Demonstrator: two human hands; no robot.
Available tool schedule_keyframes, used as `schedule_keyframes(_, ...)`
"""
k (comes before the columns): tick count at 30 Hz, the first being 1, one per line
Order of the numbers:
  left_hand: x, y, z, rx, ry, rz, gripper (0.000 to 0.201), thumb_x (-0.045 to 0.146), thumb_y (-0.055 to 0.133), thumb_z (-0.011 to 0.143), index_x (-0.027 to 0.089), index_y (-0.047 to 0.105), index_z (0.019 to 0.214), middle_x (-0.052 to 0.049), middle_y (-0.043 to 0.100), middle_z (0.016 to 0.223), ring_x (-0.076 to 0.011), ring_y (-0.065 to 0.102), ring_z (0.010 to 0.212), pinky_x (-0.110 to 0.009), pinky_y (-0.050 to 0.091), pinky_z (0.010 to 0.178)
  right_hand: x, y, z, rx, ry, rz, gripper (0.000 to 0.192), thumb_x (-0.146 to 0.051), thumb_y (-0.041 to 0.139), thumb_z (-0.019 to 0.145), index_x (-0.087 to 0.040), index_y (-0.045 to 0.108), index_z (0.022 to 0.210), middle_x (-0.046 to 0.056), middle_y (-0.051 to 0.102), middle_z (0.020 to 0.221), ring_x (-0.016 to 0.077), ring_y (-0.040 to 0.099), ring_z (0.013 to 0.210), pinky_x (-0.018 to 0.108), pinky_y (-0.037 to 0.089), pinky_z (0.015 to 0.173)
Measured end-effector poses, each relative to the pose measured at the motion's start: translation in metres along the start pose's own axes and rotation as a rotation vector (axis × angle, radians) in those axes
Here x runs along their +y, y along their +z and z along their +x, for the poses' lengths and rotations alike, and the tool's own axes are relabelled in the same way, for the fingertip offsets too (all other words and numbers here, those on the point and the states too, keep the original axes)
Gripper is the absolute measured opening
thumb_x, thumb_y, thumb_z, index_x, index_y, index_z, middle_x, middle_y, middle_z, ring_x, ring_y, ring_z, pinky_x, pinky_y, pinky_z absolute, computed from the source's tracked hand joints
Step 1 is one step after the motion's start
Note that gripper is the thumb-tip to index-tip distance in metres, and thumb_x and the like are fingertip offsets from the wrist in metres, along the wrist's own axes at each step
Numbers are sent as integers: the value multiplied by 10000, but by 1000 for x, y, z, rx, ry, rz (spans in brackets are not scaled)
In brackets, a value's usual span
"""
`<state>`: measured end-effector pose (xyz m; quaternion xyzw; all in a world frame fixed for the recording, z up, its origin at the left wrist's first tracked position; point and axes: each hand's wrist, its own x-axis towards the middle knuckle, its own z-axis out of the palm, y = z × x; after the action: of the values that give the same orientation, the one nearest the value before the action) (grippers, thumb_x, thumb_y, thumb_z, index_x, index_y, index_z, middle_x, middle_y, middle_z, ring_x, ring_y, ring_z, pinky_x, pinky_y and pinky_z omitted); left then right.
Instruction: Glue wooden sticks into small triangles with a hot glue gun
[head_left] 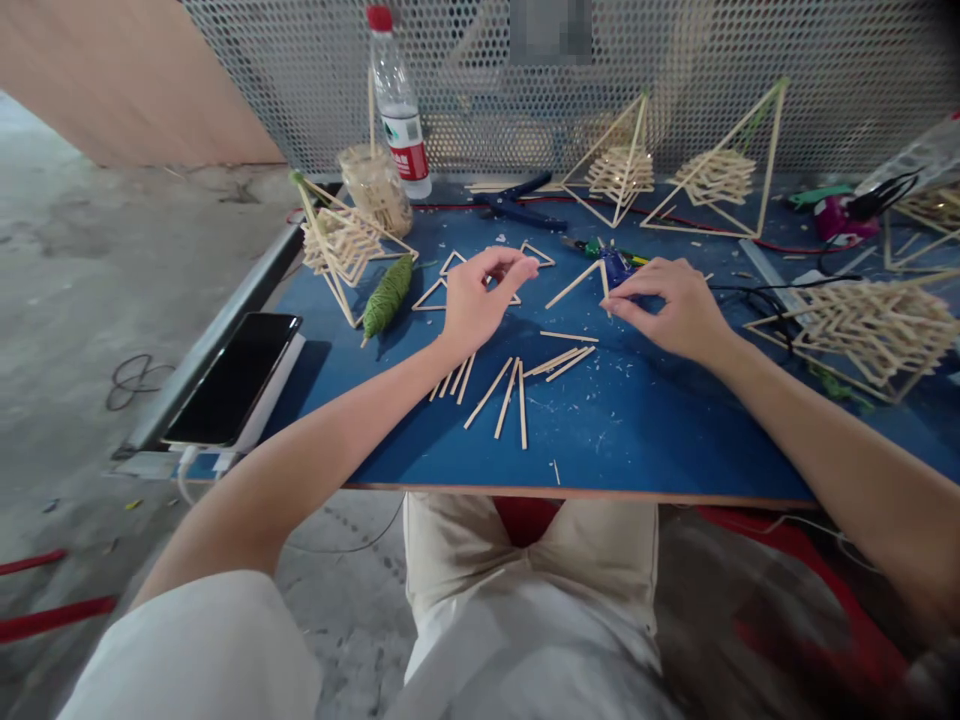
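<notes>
Two bare forearms reach forward over the blue surface. The left hand hovers palm down, fingers curled, thumb and forefinger pinched close above a small stick triangle; whether it grips anything I cannot tell. The right hand rests with fingertips pinched on a thin wooden stick slanting toward the left hand. Loose sticks lie just below both hands. Beyond the left hand stands a water bottle; its red-and-white label is too small to read.

Craft workshop; blue workbench, stick frames
</notes>
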<state>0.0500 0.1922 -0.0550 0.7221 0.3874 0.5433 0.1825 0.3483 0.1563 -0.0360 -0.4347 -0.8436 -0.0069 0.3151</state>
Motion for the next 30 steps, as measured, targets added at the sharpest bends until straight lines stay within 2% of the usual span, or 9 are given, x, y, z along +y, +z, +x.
schedule_keyframes(2,-1,-2,2,-24,6,8,386,598,674,1077,272,849,966,-48,863,974,-186,733,834,-340,572,748,-2,4,-2,26,-3,31,205,-472,711,1056,-353,810,922,1,866,952,330,786,962,589,547,901)
schedule_keyframes(6,-2,-6,7,-164,-1,11,301,548,798,997,253,843,963,-33,856,927,-172,714,779,-319,570,742,-6,8,-6,18,-17,45,214,-446,723,1040,-313,835,915,24,863,932,305,784,923,546,544,914)
schedule_keyframes(11,4,-12,8,-384,-23,58,251,433,792,993,212,840,887,-43,835,844,-152,680,730,-298,546,743,-10,10,-7,-89,38,-6,293,-508,653,1067,-337,868,967,41,869,981,318,770,968,547,513,944)
schedule_keyframes(18,-2,-16,7,-543,86,105,201,389,751,974,231,875,965,-27,847,858,-149,664,699,-304,506,745,-12,9,-7,-123,42,11,308,-507,644,1067,-333,871,952,49,871,990,320,758,977,555,485,959)
schedule_keyframes(22,-7,-17,7,-565,66,187,204,388,733,965,240,874,953,-12,814,786,-146,644,666,-304,466,715,-14,9,-9,-131,52,7,299,-486,645,1060,-318,859,938,50,870,981,321,753,985,556,483,962)
schedule_keyframes(26,-6,-17,7,-556,74,169,227,399,722,964,225,868,948,-27,836,839,-145,641,676,-306,475,726,-15,11,-9,-142,58,7,297,-476,644,1056,-310,852,923,54,868,982,322,752,989,559,481,975)
schedule_keyframes(30,-6,-18,7,-568,86,190,294,421,672,989,205,866,950,-35,802,769,-149,638,660,-308,467,703,-16,11,-9,-159,54,4,291,-463,644,1058,-308,851,926,58,868,989,325,753,996,562,474,978)
